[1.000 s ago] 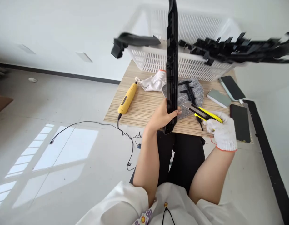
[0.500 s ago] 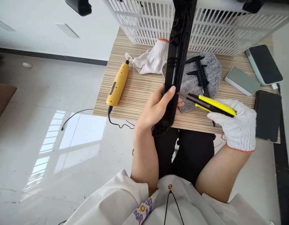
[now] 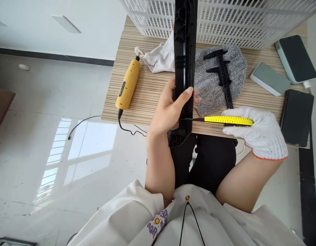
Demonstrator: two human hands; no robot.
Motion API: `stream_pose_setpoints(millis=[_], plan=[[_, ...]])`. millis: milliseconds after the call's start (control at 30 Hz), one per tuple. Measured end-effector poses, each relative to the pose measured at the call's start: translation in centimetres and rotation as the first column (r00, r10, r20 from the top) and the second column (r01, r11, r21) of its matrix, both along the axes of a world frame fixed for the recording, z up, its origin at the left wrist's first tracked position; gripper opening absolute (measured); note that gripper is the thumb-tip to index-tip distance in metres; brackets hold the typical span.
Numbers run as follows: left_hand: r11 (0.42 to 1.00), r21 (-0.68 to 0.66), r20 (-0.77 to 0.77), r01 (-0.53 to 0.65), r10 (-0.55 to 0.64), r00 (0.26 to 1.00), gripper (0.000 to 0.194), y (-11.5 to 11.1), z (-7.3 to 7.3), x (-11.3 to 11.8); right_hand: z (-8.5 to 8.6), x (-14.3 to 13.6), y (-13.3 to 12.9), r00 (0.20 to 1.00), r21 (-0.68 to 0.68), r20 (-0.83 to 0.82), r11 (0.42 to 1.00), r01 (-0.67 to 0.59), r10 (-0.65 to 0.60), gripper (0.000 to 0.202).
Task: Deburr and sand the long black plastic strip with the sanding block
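My bare left hand [image 3: 170, 111] is wrapped round a long black plastic part [image 3: 183, 58], thumb on top and fingertips showing at its right edge. The part stretches away from me, its lower end over my lap. In a white knitted glove, my right hand [image 3: 260, 131] grips a yellow and black utility knife [image 3: 228, 120]. The knife lies level, and its thin blade reaches left onto the part, just below my left thumb. Beyond the knife, a black caliper [image 3: 223, 77] rests on a grey knitted cloth [image 3: 209, 97].
A yellow corded rotary tool [image 3: 128, 83] lies left on the striped table [image 3: 150, 92], near a white glove [image 3: 160, 58]. A white slatted basket [image 3: 234, 29] stands behind. To the right are a grey-green box [image 3: 270, 78], a phone [image 3: 294, 58] with a cable and a black phone [image 3: 297, 118].
My right hand has brought the knife nearer me and levelled it, so the blade now crosses the black part. The part stands more upright in view, still in my left hand.
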State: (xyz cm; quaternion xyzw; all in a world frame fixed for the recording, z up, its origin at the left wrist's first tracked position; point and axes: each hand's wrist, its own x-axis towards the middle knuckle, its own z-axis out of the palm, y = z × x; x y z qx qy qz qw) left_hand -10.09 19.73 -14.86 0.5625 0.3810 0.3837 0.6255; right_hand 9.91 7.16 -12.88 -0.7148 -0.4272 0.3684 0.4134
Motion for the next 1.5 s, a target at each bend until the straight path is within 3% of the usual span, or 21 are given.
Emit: stream_pose_setpoints(millis=[100,600,900,1267,1367,1500], plan=[[1.0,-0.012,-0.001,-0.006,0.006,1.0,0.033,0.02,-0.12,0.09,-0.05,-0.04,0.03,1.0,0.009,0.01,1.0,0.028,-0.028,0.041],[1.0,0.018,0.029,0.005,-0.005,1.0,0.03,0.06,-0.32,-0.26,0.3,0.05,-0.06,0.995,-0.107,-0.071,0.991,-0.074,0.067,0.046],[1.0,0.019,0.009,0.006,-0.007,1.0,0.038,-0.14,-0.04,-0.55,-0.07,0.39,-0.3,0.996,-0.063,-0.066,0.996,-0.056,0.052,0.044],[1.0,0.009,0.024,0.002,-0.002,1.0,0.034,-0.27,-0.06,-0.42,0.18,0.09,-0.32,0.99,-0.066,-0.137,0.997,-0.046,0.037,0.044],[1.0,0.003,0.015,0.005,-0.005,1.0,0.035,-0.24,0.0,-0.49,0.3,0.13,-0.27,0.98,-0.109,-0.155,0.984,-0.14,0.122,0.044],[1.0,-0.003,0.012,-0.002,0.002,1.0,0.035,-0.23,-0.04,-0.49,0.19,0.19,-0.27,0.988,-0.066,-0.125,0.993,-0.102,0.093,0.044]])
